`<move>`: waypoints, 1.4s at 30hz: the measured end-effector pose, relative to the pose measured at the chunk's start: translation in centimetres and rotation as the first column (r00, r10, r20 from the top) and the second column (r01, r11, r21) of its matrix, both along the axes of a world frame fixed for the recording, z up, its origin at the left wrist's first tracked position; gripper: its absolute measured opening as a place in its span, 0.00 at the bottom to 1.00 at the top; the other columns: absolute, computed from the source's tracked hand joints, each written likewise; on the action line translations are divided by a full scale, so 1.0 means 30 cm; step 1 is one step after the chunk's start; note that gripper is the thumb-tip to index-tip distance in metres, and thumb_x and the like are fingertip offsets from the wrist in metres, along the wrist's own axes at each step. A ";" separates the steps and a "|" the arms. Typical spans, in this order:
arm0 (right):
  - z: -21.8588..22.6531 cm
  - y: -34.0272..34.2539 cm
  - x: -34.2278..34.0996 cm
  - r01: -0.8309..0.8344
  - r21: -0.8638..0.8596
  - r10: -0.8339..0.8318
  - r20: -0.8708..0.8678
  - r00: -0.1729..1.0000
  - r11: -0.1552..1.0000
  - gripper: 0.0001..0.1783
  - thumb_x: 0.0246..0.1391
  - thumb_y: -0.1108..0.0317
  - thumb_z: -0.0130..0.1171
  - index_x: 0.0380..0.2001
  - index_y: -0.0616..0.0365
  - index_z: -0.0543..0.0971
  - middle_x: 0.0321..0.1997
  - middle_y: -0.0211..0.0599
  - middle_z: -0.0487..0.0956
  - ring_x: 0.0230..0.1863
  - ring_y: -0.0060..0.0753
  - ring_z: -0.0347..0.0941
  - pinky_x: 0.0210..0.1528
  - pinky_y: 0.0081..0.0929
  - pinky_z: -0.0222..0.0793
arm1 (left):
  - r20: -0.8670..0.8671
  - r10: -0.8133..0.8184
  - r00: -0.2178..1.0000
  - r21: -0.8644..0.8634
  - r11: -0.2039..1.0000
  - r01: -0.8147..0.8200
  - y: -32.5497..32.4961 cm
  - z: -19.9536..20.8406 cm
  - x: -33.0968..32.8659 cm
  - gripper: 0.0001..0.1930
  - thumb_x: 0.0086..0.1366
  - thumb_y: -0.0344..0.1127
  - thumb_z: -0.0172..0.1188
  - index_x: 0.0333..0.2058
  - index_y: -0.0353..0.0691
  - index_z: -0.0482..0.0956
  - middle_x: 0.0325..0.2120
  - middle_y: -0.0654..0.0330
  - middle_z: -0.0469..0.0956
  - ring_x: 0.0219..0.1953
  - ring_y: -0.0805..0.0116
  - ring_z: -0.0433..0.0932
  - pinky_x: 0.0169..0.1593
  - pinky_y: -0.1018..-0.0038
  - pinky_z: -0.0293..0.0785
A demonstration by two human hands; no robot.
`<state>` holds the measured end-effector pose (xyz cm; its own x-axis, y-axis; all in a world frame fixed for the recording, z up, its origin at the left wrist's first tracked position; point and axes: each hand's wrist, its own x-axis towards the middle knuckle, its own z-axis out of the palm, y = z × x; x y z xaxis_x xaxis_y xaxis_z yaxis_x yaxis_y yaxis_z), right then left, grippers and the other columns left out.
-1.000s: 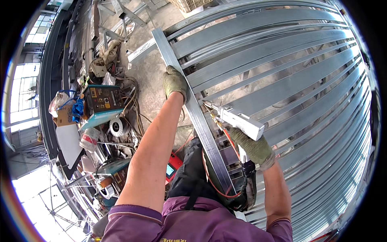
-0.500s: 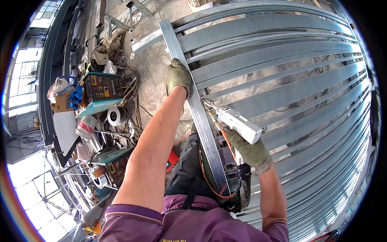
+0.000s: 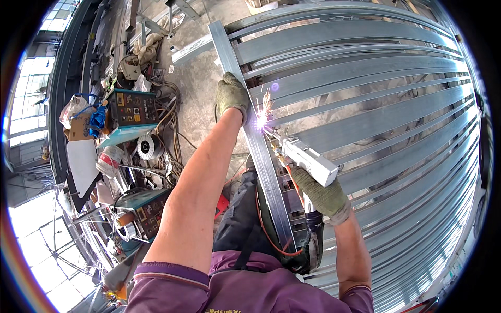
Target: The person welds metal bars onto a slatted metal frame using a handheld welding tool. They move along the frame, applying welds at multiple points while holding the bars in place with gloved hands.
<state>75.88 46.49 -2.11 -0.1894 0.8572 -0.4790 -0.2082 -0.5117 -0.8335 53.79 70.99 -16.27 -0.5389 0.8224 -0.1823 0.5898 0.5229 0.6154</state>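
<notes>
My gloved left hand [image 3: 231, 96] is closed on the left edge of a galvanized steel end bar [image 3: 267, 175], with its fingers curled at the bar's side. In my gloved right hand [image 3: 323, 195] is a welding gun [image 3: 309, 159] with a white boxy body, its nozzle pointing up and left at the bar. A bright violet-white welding arc [image 3: 261, 121] burns where the nozzle meets the joint, and sparks fly upward. From that bar, long steel slats [image 3: 360, 117] run off to the right. The glare hides the weld spot itself.
At the left stand a teal-and-black welding machine [image 3: 133, 112] and a second similar machine [image 3: 151, 211], with a wire spool [image 3: 148, 147] between them. Tangled cables [image 3: 172, 115] lie beside them. An orange hose [image 3: 269, 245] loops near my body. A steel stand [image 3: 180, 8] is at the top.
An arc and flying sparks have appeared at the gun's nozzle. Both hands keep nearly the same places on the bar and the gun.
</notes>
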 end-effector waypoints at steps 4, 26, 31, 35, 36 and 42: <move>0.007 0.000 0.003 0.008 -0.037 -0.009 -0.032 0.999 0.999 0.25 0.65 0.69 0.68 0.62 0.63 0.76 0.49 0.34 0.84 0.45 0.19 0.80 0.43 0.20 0.79 | 0.061 -0.014 0.998 -0.046 0.999 0.017 0.001 0.017 -0.007 0.34 0.78 0.60 0.36 0.49 0.34 0.82 0.48 0.38 0.83 0.54 0.37 0.79 0.59 0.53 0.73; -0.011 -0.040 0.009 0.020 -0.027 -0.020 0.005 1.000 0.999 0.23 0.64 0.69 0.68 0.60 0.62 0.78 0.46 0.30 0.83 0.42 0.16 0.78 0.41 0.19 0.76 | 0.093 -0.034 0.995 -0.085 0.995 0.042 -0.013 0.084 0.015 0.37 0.78 0.60 0.30 0.57 0.30 0.76 0.56 0.35 0.78 0.61 0.36 0.75 0.65 0.51 0.69; 0.013 -0.041 0.013 0.014 -0.050 -0.013 0.022 1.000 0.999 0.23 0.64 0.72 0.67 0.60 0.63 0.77 0.51 0.31 0.83 0.47 0.17 0.77 0.46 0.18 0.75 | 0.107 -0.038 0.994 -0.093 0.994 0.048 -0.009 0.075 0.008 0.37 0.78 0.60 0.31 0.57 0.31 0.76 0.56 0.35 0.78 0.62 0.36 0.75 0.65 0.52 0.69; 0.012 -0.047 -0.009 0.102 0.026 -0.102 0.003 0.995 0.994 0.21 0.64 0.70 0.68 0.58 0.62 0.78 0.48 0.29 0.83 0.43 0.13 0.76 0.41 0.16 0.74 | 0.096 -0.034 0.995 -0.092 0.995 0.043 -0.012 0.085 0.023 0.37 0.78 0.60 0.31 0.57 0.31 0.76 0.56 0.35 0.78 0.62 0.36 0.74 0.66 0.52 0.68; 0.018 -0.047 -0.011 0.116 0.003 -0.116 -0.012 0.993 0.993 0.20 0.64 0.69 0.68 0.57 0.62 0.78 0.46 0.28 0.83 0.41 0.12 0.75 0.39 0.16 0.74 | 0.082 -0.029 0.996 -0.083 0.996 0.036 -0.016 0.092 0.027 0.37 0.78 0.60 0.31 0.57 0.31 0.76 0.56 0.35 0.78 0.62 0.36 0.74 0.66 0.52 0.68; 0.033 -0.085 -0.002 0.079 -0.172 -0.077 0.016 0.997 0.982 0.21 0.65 0.66 0.68 0.58 0.61 0.79 0.41 0.26 0.81 0.37 0.14 0.74 0.36 0.17 0.71 | 0.035 -0.018 0.999 -0.041 0.999 0.020 -0.006 0.051 0.003 0.36 0.78 0.61 0.36 0.54 0.32 0.80 0.52 0.37 0.81 0.59 0.37 0.77 0.61 0.54 0.72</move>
